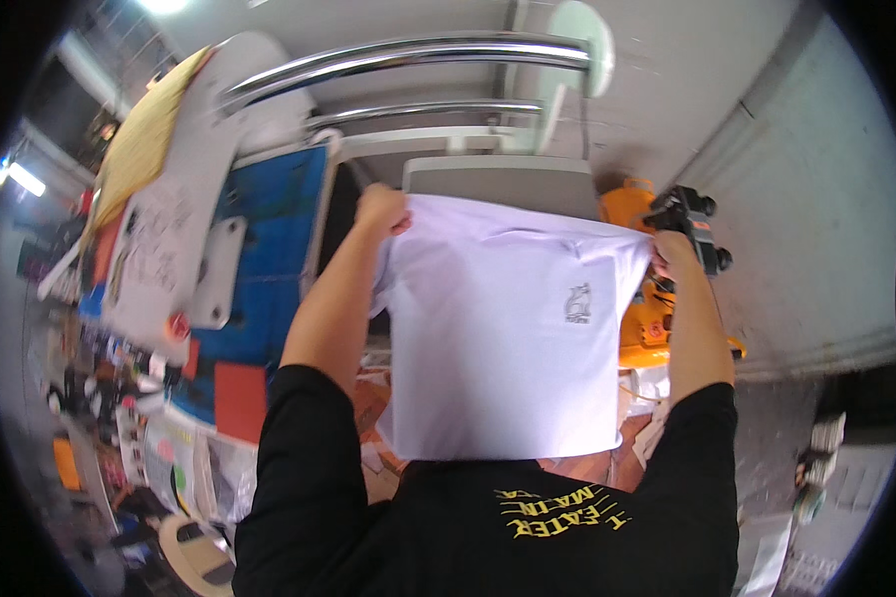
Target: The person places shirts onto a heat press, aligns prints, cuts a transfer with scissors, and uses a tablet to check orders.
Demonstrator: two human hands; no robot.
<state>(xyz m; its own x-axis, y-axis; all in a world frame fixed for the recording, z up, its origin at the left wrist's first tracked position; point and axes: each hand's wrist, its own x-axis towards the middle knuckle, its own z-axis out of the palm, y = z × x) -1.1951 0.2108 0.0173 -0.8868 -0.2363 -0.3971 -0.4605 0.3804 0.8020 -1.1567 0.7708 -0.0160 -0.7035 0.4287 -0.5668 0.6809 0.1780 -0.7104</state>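
A white T-shirt (pixel 498 348) hangs spread out in front of me, with a small dark printed picture on the right part of its chest. My left hand (pixel 382 210) is closed in a fist on its upper left corner. At the upper right corner my right hand (pixel 671 255) grips the fabric, its fingers partly hidden by the cloth. Both arms are stretched forward and the shirt is pulled fairly taut between them. Just beyond its top edge is a flat grey board (pixel 498 179), its lower part covered by the shirt.
Two chrome bars (pixel 418 55) run across above the grey board. To the right stands an orange-yellow machine (pixel 647 333) with a black fitting (pixel 689 224). A blue panel (pixel 269 269), a red square piece (pixel 241 400) and a yellow cloth (pixel 149 139) are on the left.
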